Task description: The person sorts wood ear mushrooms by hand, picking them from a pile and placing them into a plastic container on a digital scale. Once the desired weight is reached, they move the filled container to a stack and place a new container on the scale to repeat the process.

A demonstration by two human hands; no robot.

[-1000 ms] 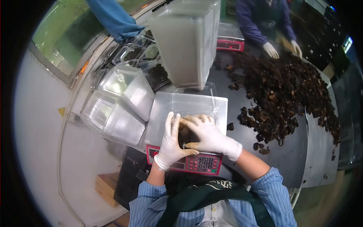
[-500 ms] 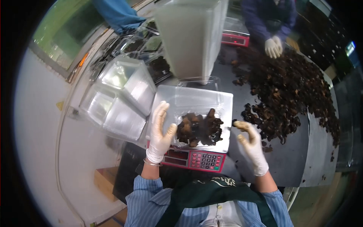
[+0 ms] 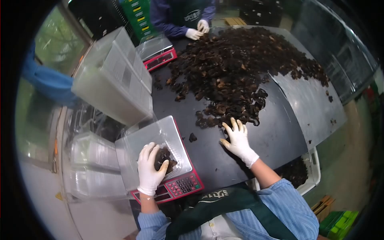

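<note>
My left hand, in a white glove, rests over a clear plastic box of dark brown mushroom-like pieces on the steel pan of a red scale. Its fingers are slightly spread across the pieces. My right hand, also gloved, lies at the near edge of a large heap of the same dark pieces, fingers apart, its tips touching the pieces. A single loose piece lies between the scale and the heap.
Tall stacks of clear plastic boxes and lower stacks stand at the left. Across the dark table a co-worker's gloved hands are near a second red scale. A white basket is below the right edge.
The view has turned right. My right hand has moved from beside the scale to the edge of the heap. My left hand has come over the pieces in the box.
</note>
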